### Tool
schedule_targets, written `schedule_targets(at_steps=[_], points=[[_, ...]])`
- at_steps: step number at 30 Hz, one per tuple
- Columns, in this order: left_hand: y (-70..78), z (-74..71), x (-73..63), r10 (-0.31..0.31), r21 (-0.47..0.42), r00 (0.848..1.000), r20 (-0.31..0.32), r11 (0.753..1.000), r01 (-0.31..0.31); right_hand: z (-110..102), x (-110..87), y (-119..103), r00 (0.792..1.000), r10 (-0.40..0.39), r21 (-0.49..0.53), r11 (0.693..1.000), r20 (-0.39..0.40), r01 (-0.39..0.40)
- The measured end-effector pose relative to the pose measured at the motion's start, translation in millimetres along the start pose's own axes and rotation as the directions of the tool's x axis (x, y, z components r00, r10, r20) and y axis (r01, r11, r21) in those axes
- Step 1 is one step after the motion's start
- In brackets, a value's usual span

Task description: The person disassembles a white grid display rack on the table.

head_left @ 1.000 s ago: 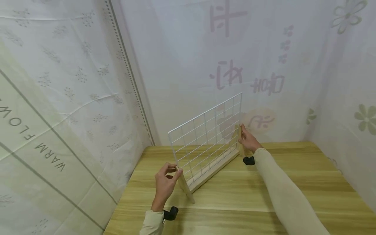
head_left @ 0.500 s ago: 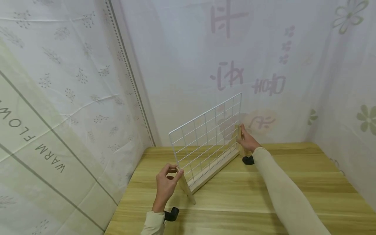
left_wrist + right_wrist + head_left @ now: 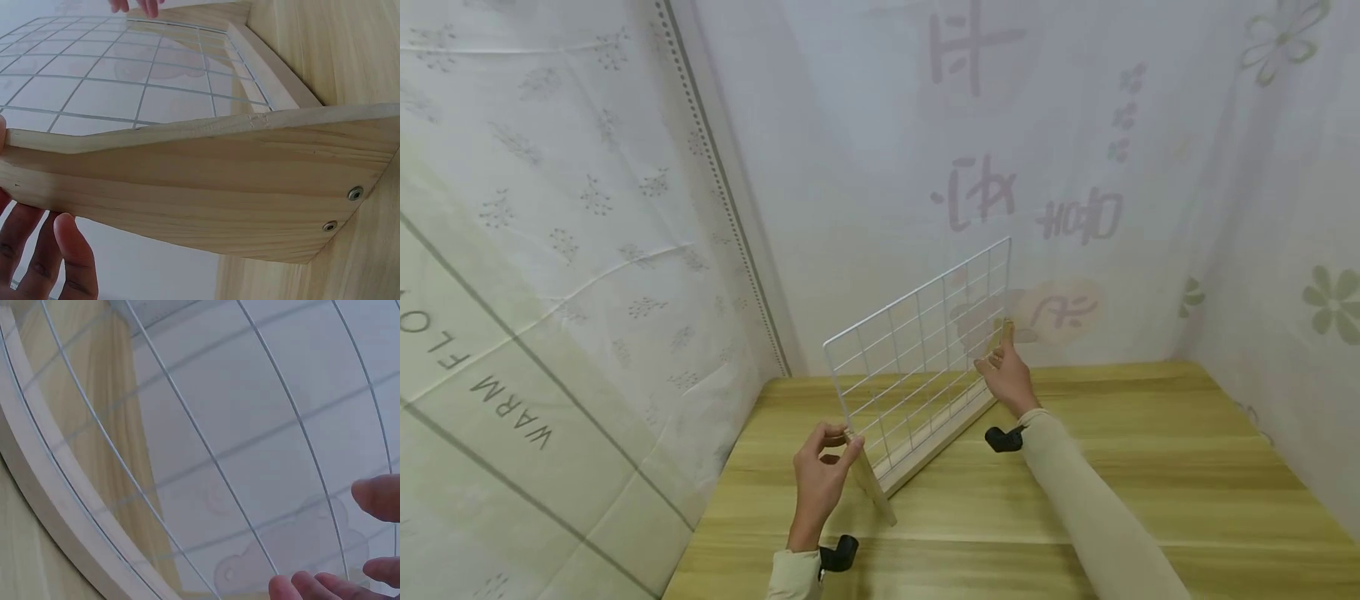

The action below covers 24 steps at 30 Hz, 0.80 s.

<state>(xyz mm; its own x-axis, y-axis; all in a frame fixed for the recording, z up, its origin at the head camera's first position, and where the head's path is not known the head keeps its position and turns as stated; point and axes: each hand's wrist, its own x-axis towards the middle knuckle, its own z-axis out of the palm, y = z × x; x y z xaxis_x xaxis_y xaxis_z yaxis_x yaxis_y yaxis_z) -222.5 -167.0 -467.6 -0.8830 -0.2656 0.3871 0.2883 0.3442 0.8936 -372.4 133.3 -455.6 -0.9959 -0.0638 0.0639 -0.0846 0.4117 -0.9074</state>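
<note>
Rack [image 3: 936, 442] standing on the table [image 3: 970, 533] could skew if you push unevenly: your left hand [image 3: 818, 483] pinches its near panel [image 3: 187, 181]; whether your right hand [image 3: 1011, 381], at the far panel [image 3: 209, 14], grips, I cannot tell

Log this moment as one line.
left hand: grips nearer wooden panel | right hand: near wire grid, contact unclear | wooden bar: along wire grid's lower edge

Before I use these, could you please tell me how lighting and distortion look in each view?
Head view: soft, fairly even light on the yellowish wood-grain table; right wrist view: dim, with the white wire grid and pale wooden base bar bowed into curves; left wrist view: the grid bends too, while two round metal fasteners in the light wooden side panel look clear.
</note>
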Motion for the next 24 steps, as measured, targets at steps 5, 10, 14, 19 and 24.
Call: schedule_targets(at_steps=[5,10,14,19,24], points=[[10.3,-2.1,-2.9,0.031,0.008,0.999,-0.014,0.999,-0.031,22.1,-7.0,-3.3,0.998,-0.03,0.062,0.998,-0.059,0.034],[8.6,0.9,-3.3,0.051,-0.007,0.998,-0.035,0.999,-0.051,39.2,-9.8,-4.0,0.997,-0.049,0.072,0.996,-0.065,0.054],[6.6,4.6,-5.4,0.07,-0.024,0.997,-0.041,0.997,-0.071,47.1,-11.6,-5.0,0.994,-0.058,0.09,0.994,-0.094,0.067],[6.3,6.4,-7.3,0.057,-0.026,0.997,-0.051,0.998,-0.058,52.6,-11.4,-5.1,0.988,-0.056,0.1,0.992,-0.144,0.071],[6.7,5.2,-7.3,0.05,-0.024,0.997,-0.05,0.998,-0.051,59.1,-7.7,-6.9,0.972,-0.063,0.1,0.991,-0.225,0.088]])
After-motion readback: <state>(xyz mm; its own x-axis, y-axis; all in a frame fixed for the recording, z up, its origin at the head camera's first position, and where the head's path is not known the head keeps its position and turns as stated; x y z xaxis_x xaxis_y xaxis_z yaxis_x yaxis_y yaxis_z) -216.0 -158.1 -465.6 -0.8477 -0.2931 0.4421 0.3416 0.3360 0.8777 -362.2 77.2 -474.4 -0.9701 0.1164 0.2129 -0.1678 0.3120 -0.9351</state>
